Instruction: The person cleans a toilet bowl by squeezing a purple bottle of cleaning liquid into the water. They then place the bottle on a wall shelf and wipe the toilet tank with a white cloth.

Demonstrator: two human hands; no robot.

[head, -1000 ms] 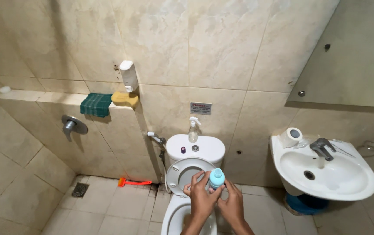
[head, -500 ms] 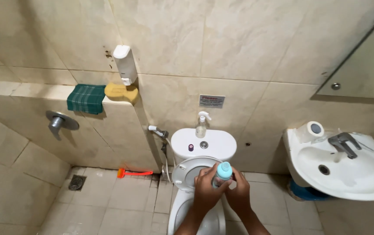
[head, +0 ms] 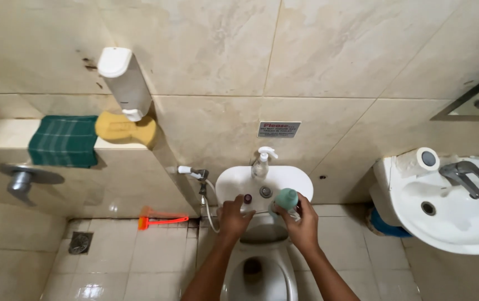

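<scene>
Since 0.5 s ago hands split: left hand (head: 234, 214) went off the teal-capped bottle (head: 286, 199) to the toilet cistern (head: 263, 184) front edge, fingers curled, holding nothing. Right hand (head: 302, 224) alone grips the bottle, upright over cistern's right side; cap on, clear body mostly hidden.

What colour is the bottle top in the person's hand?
The bottle in the right hand looks teal green, in the head view.

spray bottle (head: 262, 162) on toilet cistern (head: 295, 177)
</scene>
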